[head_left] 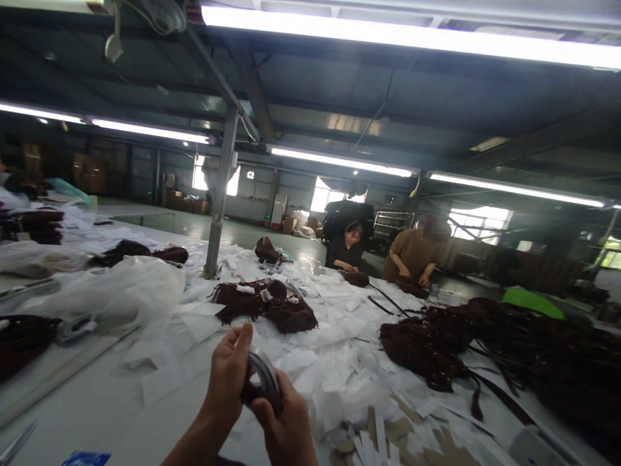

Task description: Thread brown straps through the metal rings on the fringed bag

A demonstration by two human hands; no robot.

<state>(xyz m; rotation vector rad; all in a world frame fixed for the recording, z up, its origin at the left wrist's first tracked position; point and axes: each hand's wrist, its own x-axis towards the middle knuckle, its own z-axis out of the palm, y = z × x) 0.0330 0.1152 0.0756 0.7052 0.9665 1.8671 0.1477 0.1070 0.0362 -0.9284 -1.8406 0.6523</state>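
Note:
My left hand [228,375] and my right hand [286,430] meet low in the middle of the view. Both are closed around a small dark curved strap piece [264,382], with the left thumb raised beside it. They hover over a long white table [111,414]. Just beyond them lies a brown fringed bag [266,307] among scattered white paper scraps [339,369].
A big heap of dark brown bags and straps [485,349] fills the right side. Two people [383,255] work at the table's far end. A steel post [218,207] stands on the table. White plastic bags [121,285] and dark bundles lie at left; scissors' tip [14,443] at lower left.

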